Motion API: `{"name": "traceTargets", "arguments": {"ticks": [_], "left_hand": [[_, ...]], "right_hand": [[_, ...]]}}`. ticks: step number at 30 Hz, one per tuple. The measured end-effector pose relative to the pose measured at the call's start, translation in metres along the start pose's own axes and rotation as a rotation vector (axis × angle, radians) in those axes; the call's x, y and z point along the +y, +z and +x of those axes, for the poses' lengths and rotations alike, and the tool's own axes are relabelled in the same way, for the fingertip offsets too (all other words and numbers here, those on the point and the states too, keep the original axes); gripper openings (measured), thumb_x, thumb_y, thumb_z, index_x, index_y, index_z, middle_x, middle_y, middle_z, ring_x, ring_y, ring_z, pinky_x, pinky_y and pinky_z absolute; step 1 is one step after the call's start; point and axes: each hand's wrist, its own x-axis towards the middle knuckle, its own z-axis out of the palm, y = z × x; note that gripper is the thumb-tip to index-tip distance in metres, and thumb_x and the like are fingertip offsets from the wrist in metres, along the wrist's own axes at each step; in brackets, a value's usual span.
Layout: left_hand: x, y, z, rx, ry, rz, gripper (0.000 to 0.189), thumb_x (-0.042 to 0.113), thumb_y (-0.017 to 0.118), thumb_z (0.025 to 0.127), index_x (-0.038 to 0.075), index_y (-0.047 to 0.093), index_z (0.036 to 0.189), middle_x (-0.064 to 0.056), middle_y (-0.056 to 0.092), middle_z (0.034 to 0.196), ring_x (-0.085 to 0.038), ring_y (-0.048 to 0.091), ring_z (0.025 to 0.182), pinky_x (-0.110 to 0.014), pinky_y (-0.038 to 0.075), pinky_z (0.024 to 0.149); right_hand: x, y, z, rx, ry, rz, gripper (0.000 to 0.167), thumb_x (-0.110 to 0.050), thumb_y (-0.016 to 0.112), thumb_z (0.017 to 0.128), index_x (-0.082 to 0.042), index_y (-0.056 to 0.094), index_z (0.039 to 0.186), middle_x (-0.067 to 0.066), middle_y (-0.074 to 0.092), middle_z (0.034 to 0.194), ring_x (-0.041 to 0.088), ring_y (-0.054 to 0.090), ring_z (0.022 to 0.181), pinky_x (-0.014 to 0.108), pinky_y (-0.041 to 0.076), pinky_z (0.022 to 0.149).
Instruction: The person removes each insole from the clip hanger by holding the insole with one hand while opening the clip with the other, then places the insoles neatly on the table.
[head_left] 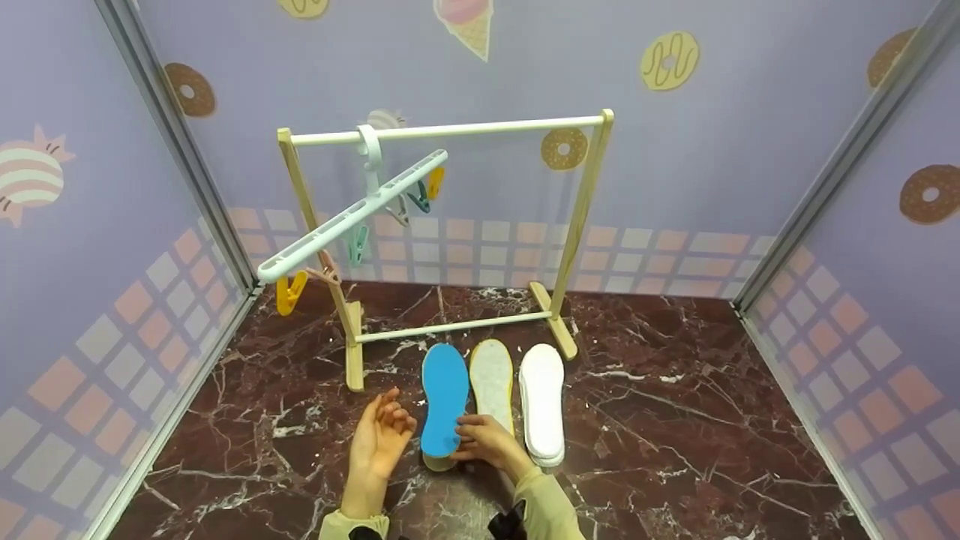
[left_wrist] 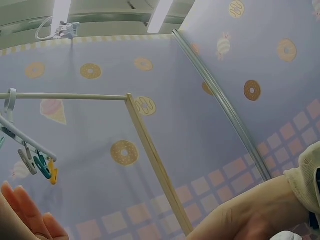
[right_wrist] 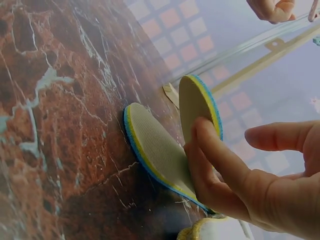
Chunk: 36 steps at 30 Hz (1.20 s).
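A blue-topped insole (head_left: 445,394) slants up over a second insole (right_wrist: 155,142), whose grey face is up above a yellow and blue edge. In the right wrist view, fingers of my right hand (head_left: 487,442) touch the grey underside of the raised insole (right_wrist: 189,102); the thumb stands apart from it. My left hand (head_left: 381,439) is palm up, left of the blue insole, fingers loosely bent and nothing in them. Beside the blue insole lie a pale yellow-edged insole (head_left: 492,375), partly hidden by my right hand, and stacked white insoles (head_left: 542,401).
Behind the insoles stands a wooden rack (head_left: 583,217) with white rails. From its top rail hangs a white hanger (head_left: 352,217) bearing coloured clips, including a yellow clip (head_left: 291,292) near the left. Patterned walls enclose the dark marbled surface (head_left: 675,420).
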Motion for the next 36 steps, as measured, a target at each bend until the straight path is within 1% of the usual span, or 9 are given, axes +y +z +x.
{"name": "traceTargets", "arguments": {"ticks": [2, 5, 8, 11, 13, 15, 18, 30, 36], "left_hand": [[0.001, -0.001, 0.0, -0.01, -0.003, -0.001, 0.051, 0.024, 0.018, 0.099, 0.006, 0.063, 0.085, 0.003, 0.054, 0.063, -0.01, 0.053, 0.062, -0.023, 0.041, 0.068], [0.002, -0.001, -0.001, -0.009, -0.01, -0.007, 0.051, 0.024, 0.018, 0.099, 0.006, 0.063, 0.085, 0.003, 0.054, 0.063, -0.01, 0.053, 0.062, -0.023, 0.041, 0.069], [0.002, -0.001, -0.001, -0.007, -0.017, -0.015, 0.051, 0.024, 0.017, 0.099, 0.006, 0.063, 0.084, 0.003, 0.053, 0.062, -0.01, 0.053, 0.061, -0.023, 0.041, 0.068], [0.002, -0.001, -0.001, 0.001, -0.015, -0.014, 0.051, 0.024, 0.017, 0.099, 0.006, 0.062, 0.084, 0.003, 0.054, 0.062, -0.01, 0.053, 0.061, -0.023, 0.041, 0.068], [0.003, -0.001, -0.002, 0.003, -0.013, -0.017, 0.051, 0.024, 0.017, 0.099, 0.005, 0.062, 0.085, 0.003, 0.054, 0.062, -0.01, 0.053, 0.061, -0.023, 0.04, 0.068], [0.002, 0.0, -0.003, 0.019, -0.008, -0.014, 0.05, 0.024, 0.018, 0.099, 0.005, 0.062, 0.085, 0.003, 0.054, 0.062, -0.01, 0.053, 0.061, -0.024, 0.04, 0.068], [0.002, 0.001, -0.003, 0.038, -0.004, -0.012, 0.049, 0.024, 0.019, 0.099, 0.006, 0.062, 0.084, 0.003, 0.054, 0.062, -0.01, 0.052, 0.06, -0.024, 0.04, 0.068], [0.0, 0.001, -0.004, 0.051, 0.0, 0.008, 0.047, 0.023, 0.02, 0.099, 0.007, 0.061, 0.085, 0.003, 0.053, 0.062, -0.01, 0.052, 0.061, -0.023, 0.041, 0.068], [0.0, 0.0, -0.003, 0.053, -0.009, -0.016, 0.047, 0.023, 0.019, 0.099, 0.006, 0.061, 0.085, 0.003, 0.053, 0.062, -0.01, 0.052, 0.06, -0.024, 0.041, 0.068]], "right_hand": [[-0.029, 0.021, -0.025, 0.031, 0.064, 0.0, 0.051, -0.005, 0.043, 0.09, 0.017, 0.022, 0.131, 0.036, 0.033, 0.121, 0.046, 0.047, 0.108, 0.049, 0.047, 0.086], [-0.052, 0.036, -0.047, 0.037, 0.096, 0.03, 0.052, -0.001, 0.04, 0.089, 0.018, 0.017, 0.132, 0.034, 0.036, 0.114, 0.042, 0.05, 0.102, 0.047, 0.047, 0.087], [-0.053, 0.037, -0.048, 0.048, 0.115, 0.026, 0.052, 0.0, 0.04, 0.089, 0.017, 0.017, 0.132, 0.021, 0.043, 0.09, 0.026, 0.053, 0.076, 0.045, 0.048, 0.085], [-0.045, 0.034, -0.041, 0.065, 0.136, 0.026, 0.055, -0.001, 0.042, 0.087, 0.014, 0.017, 0.134, 0.014, 0.04, 0.084, 0.016, 0.046, 0.068, 0.047, 0.048, 0.084], [-0.045, 0.035, -0.042, 0.061, 0.143, 0.025, 0.056, 0.0, 0.042, 0.087, 0.014, 0.015, 0.134, 0.022, 0.042, 0.092, 0.023, 0.052, 0.073, 0.049, 0.047, 0.084], [-0.046, 0.035, -0.044, 0.05, 0.155, 0.026, 0.058, 0.0, 0.042, 0.087, 0.013, 0.013, 0.135, 0.035, 0.039, 0.104, 0.04, 0.057, 0.083, 0.05, 0.047, 0.083], [-0.047, 0.035, -0.046, 0.025, 0.182, 0.012, 0.059, -0.002, 0.04, 0.088, 0.011, 0.01, 0.137, 0.047, 0.034, 0.113, 0.054, 0.053, 0.095, 0.051, 0.047, 0.082], [-0.047, 0.034, -0.051, -0.034, 0.259, -0.076, 0.057, -0.01, 0.034, 0.095, 0.004, 0.003, 0.141, 0.042, 0.044, 0.117, 0.047, 0.059, 0.091, 0.051, 0.049, 0.077], [-0.045, 0.032, -0.055, -0.036, 0.255, -0.084, 0.058, -0.011, 0.036, 0.094, 0.004, 0.004, 0.141, 0.038, 0.055, 0.1, 0.043, 0.062, 0.086, 0.049, 0.051, 0.075]]}}
